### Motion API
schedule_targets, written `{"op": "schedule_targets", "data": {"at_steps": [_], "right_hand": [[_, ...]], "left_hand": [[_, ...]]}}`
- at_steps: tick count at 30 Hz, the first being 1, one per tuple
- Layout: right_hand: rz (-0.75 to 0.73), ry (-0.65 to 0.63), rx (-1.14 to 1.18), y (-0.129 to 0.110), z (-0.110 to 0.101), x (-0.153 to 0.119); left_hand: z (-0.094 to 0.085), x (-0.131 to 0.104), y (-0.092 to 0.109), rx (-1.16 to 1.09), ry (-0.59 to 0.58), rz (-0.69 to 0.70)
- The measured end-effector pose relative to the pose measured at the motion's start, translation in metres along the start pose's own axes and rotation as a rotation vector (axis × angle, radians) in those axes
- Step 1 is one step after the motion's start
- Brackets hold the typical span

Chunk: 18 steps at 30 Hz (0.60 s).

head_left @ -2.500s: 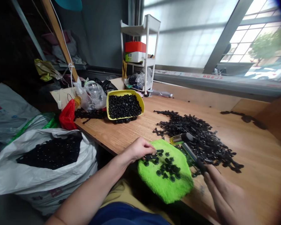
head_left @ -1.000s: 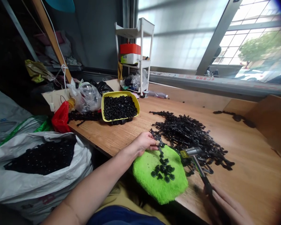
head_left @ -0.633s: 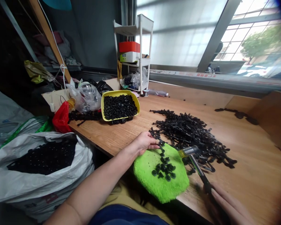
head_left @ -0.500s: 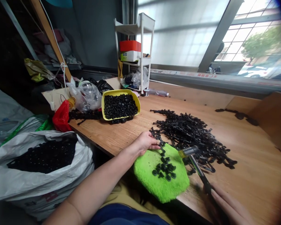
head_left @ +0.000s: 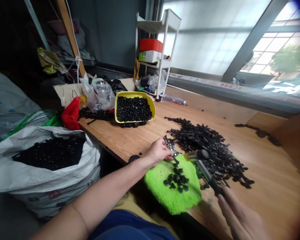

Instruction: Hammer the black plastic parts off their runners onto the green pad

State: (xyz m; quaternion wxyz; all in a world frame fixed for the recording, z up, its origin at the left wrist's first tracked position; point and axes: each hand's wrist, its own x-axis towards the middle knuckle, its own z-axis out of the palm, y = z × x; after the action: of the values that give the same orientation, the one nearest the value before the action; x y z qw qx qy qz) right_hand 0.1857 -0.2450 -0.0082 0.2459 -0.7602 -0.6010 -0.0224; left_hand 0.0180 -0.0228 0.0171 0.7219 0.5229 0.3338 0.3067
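Note:
My left hand is closed on a strip of black parts, at the upper left edge of a bright green fluffy cloth. Several small black round pieces lie on this cloth. Gripped in my right hand is a hammer; its head, with a yellowish end, hangs over the cloth's upper right edge and is a little blurred. Just behind the hammer spreads a large heap of black parts on the wooden table.
A yellow tub full of black pieces stands farther back on the table. Behind it rises a white shelf rack. Plastic bags lie at the back left. A big white sack of black pieces stands left of the table.
The view has shifted, with the tub and sack moving right and slightly up. The hammer head has come a little left and up, closer to my left hand, which still holds the strip.

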Motion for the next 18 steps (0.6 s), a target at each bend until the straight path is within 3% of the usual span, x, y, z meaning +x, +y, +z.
{"op": "schedule_targets", "data": {"at_steps": [2,6,7,10,14,18], "right_hand": [[-0.074,-0.076,-0.122,-0.007,-0.006,0.008],[-0.133,0.108,-0.246,-0.019,-0.012,0.015],[-0.150,0.102,-0.246,-0.021,-0.013,0.016],[-0.199,-0.051,-0.270,-0.022,-0.014,0.020],[-0.131,0.013,-0.257,-0.019,-0.014,0.022],[-0.131,-0.132,-0.263,-0.026,-0.016,0.022]], "left_hand": [[0.000,0.000,0.000,0.021,0.011,-0.009],[-0.001,0.006,-0.006,0.024,0.021,0.003],[-0.001,0.008,-0.007,0.020,0.017,0.009],[0.000,0.010,-0.009,0.021,0.020,0.006],[0.001,0.008,-0.005,0.028,0.029,-0.016],[0.001,0.007,-0.004,0.030,0.043,-0.046]]}}
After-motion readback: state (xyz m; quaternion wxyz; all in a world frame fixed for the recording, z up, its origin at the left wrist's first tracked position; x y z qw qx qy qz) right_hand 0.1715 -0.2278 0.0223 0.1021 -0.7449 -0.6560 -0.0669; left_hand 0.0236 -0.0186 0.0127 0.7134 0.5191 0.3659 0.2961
